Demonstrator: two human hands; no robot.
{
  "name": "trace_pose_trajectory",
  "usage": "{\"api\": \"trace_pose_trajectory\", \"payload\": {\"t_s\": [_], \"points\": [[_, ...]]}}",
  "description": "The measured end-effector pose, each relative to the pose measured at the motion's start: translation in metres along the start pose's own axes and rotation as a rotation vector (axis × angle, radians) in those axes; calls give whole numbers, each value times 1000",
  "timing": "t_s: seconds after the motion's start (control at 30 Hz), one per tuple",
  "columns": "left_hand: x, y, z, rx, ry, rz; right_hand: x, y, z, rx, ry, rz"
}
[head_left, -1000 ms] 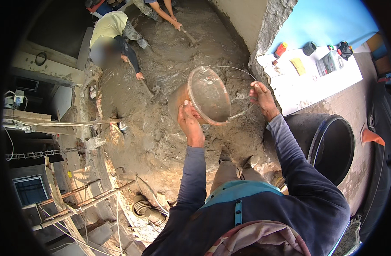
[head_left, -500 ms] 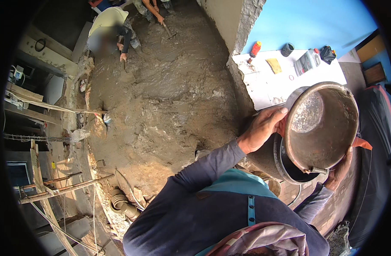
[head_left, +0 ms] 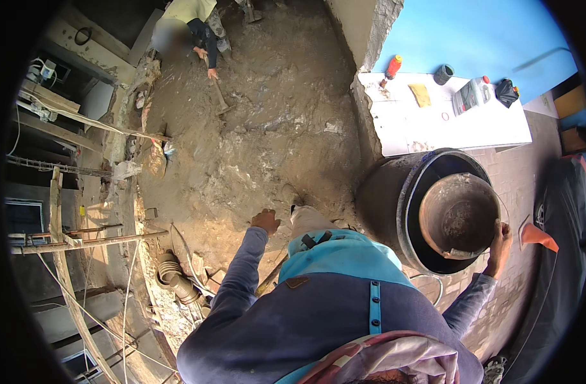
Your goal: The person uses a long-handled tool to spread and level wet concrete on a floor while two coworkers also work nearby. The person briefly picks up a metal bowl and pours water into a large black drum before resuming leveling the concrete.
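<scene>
A worn, mud-coloured bucket [head_left: 459, 214] hangs tilted inside the mouth of a large black drum [head_left: 385, 208] on my right, its open top facing me. My right hand [head_left: 499, 246] is closed at the bucket's right edge, where the thin wire handle comes up. My left hand [head_left: 265, 221] is away from the bucket, over the wet ground in front of me, with its fingers curled in and nothing seen in them.
Ahead, a person [head_left: 190, 29] works the wet cement floor [head_left: 267, 128] with a hoe [head_left: 222, 96]. A white ledge [head_left: 459, 131] beyond the drum holds bottles and a black cup [head_left: 444, 74]. Wooden poles [head_left: 59, 243] and pipe pieces [head_left: 177, 278] lie left; an orange flag [head_left: 539, 238] hangs right.
The bucket has gone down from both hands into the drum's mouth. My left hand has let go of it and swung left, while my right stays at its edge.
</scene>
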State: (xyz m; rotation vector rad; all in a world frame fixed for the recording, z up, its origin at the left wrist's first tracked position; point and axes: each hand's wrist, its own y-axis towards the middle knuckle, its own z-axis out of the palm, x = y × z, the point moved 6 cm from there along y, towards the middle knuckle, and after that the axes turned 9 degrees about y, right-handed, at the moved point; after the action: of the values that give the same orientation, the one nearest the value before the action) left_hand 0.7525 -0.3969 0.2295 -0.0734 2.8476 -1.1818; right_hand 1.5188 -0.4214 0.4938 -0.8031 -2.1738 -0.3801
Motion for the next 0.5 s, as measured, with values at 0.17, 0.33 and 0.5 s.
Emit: {"api": "trace_pose_trajectory", "payload": {"t_s": [0.17, 0.33, 0.5], "points": [[85, -24, 126, 126, -926, -357, -42, 46, 116, 172, -326, -190], [99, -72, 206, 169, -1306, -661, -98, 47, 218, 275, -711, -143], [78, -95, 223, 244, -1241, -580, -130, 22, 302, 360, -757, -143]]}}
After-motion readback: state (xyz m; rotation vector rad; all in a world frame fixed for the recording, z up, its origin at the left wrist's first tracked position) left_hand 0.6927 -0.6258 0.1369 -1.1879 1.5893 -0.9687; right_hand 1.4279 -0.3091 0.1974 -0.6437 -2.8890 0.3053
